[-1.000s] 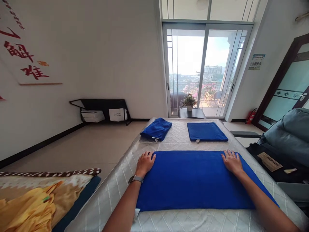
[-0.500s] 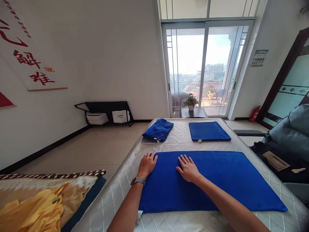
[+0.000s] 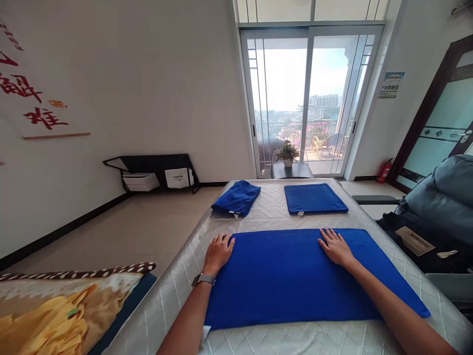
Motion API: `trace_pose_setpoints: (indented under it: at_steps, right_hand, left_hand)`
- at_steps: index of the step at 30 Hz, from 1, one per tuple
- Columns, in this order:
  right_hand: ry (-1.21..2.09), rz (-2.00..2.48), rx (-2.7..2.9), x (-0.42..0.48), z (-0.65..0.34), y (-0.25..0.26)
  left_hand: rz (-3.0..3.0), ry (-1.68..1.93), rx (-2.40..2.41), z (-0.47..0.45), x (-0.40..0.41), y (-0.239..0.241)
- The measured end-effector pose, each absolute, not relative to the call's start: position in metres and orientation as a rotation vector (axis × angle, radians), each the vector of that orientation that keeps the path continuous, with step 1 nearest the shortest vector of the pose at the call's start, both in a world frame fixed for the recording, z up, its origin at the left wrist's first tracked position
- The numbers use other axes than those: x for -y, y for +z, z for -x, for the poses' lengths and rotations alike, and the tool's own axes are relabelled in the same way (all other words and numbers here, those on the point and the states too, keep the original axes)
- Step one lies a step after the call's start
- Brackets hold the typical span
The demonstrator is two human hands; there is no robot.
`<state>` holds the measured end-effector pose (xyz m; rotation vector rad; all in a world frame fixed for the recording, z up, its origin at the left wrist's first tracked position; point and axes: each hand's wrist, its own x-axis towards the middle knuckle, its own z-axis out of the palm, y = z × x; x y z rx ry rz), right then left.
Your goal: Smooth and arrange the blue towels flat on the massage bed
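A large blue cloth [image 3: 281, 281], perhaps a pillowcase, lies flat and smooth across the pale quilted mattress [image 3: 266, 340]. On its far left corner rests my left hand [image 3: 218, 254], fingers together and stretched out, a watch on the wrist. My right hand [image 3: 335, 246] lies palm down near the cloth's far edge, right of the middle, with its fingers spread. Neither hand grips anything. Farther off are a loosely folded blue cloth [image 3: 238, 197] on the left and a neatly folded blue cloth [image 3: 316, 198] on the right. A white tag [image 3: 205, 335] sticks out at the near left corner.
At lower left, a yellow cloth [image 3: 51, 318] lies on patterned bedding. A dark armchair [image 3: 443, 197] stands to the right, with a piece of cardboard [image 3: 414, 240] on it. Beyond the mattress, a chair [image 3: 291, 170] holds a potted plant [image 3: 287, 153] before glass doors.
My right hand has slid right along the blue cloth. The left hand stays on its corner. The view has turned slightly to the right.
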<state>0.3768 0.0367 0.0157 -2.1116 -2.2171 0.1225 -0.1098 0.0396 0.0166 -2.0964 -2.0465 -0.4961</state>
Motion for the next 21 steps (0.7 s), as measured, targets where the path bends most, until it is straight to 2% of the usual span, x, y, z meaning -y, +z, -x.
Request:
trace_pose_setpoints:
  at_steps: [7,15,21]
  right_hand:
    - [-0.039,2.399,1.912,-0.043,-0.497,0.001]
    - [-0.045,2.385,1.889,-0.045,-0.504,-0.008]
    - [0.001,2.418,1.872,-0.04,-0.496,0.007]
  left_hand:
    - [2.078,-0.46,2.045,0.11,-0.043,0.015]
    - [2.089,-0.47,2.059,0.108,-0.041,0.018]
    - [2.088,-0.454,2.061,0.109,-0.041,0.017]
